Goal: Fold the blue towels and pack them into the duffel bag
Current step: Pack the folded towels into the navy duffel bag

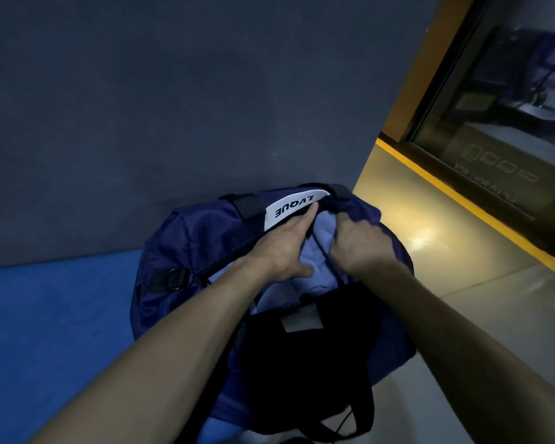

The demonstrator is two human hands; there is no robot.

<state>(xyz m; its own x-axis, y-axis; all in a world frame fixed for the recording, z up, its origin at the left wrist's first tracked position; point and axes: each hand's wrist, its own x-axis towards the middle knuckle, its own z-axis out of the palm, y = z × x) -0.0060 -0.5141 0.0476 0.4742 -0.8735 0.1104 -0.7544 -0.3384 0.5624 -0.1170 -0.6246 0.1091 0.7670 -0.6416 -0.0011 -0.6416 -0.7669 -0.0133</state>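
Observation:
A navy duffel bag (193, 238) with black straps and a white "LVQUE" label lies in the middle of the view, its top open. Light blue towel fabric (321, 248) fills the opening. My left hand (285, 248) presses flat on the towel at the far-left side of the opening, fingers stretched toward the label. My right hand (362, 245) has its fingers curled down into the towel at the right edge of the opening, by the bag's rim. A thin black cord runs between both hands.
The bag sits on a bright blue mat (55, 318) against a dark grey wall (173, 107). To the right lies a pale tiled floor (462, 309), a yellow strip (462, 200) and a dark glass panel (510, 107).

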